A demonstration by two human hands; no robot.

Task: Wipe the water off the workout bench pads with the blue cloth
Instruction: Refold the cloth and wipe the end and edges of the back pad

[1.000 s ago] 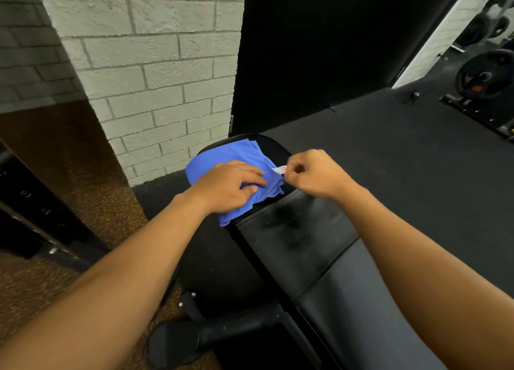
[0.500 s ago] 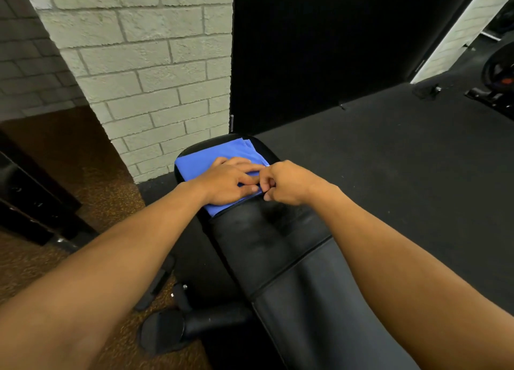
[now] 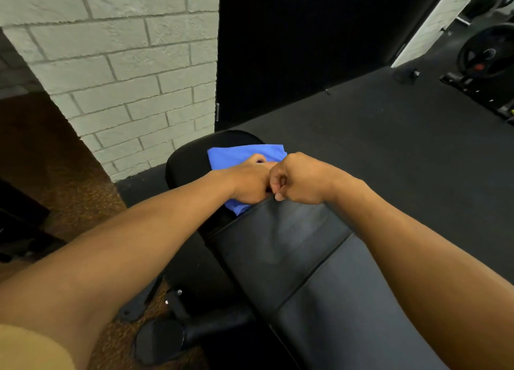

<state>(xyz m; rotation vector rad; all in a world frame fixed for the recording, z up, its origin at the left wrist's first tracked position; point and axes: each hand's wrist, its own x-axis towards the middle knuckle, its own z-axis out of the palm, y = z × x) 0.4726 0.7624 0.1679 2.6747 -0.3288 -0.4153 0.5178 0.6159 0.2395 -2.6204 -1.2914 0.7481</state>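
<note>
Both hands meet at the far part of the workout bench, knuckle against knuckle. The left hand [image 3: 249, 183] lies on the blue cloth [image 3: 244, 154] with its fingers bent down, and it presses the cloth onto the far pad [image 3: 192, 158]. It is mostly closed, but I cannot tell if the fingers really grip the fabric or only push on it. The right hand [image 3: 299, 179] is curled into a loose fist, and its fingertips pinch together at the near edge of the cloth, just where the far pad ends. What it pinches is hidden, too small to see; it may be a corner of the cloth.

The blue cloth is folded flat and covers the right half of the far pad. Its long axis runs from the far right, near the black wall panel [image 3: 306, 49], to the near left, where a small corner [image 3: 236, 207] sticks out under the left hand. The far edge is straight and lies well inside the rounded end of the pad.

The bench pads run diagonally, from the far left to the near right. The middle pad [image 3: 278, 244] is bare and shows dull, smeared marks. The near pad [image 3: 347, 314] begins after a narrow seam. The white brick wall [image 3: 125, 77] stands behind the bench on the left.
</note>
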